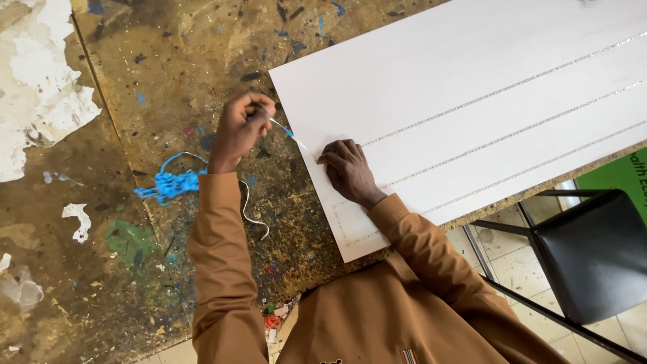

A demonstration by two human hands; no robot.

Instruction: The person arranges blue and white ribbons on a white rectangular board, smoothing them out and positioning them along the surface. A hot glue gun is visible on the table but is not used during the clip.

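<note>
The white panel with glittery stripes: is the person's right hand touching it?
Touching. The head view shows the right hand lying flat on the white panel with glittery stripes, near its left edge, fingers pressed to its surface with no gap.

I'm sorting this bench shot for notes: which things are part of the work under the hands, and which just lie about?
In use:
left hand, pinching a thin strip
right hand, pressing the white panel

Lying about:
blue tangle
white curl
black chair
paint-stained table

Black chair [596, 253], paint-stained workbench [135, 67]
</note>
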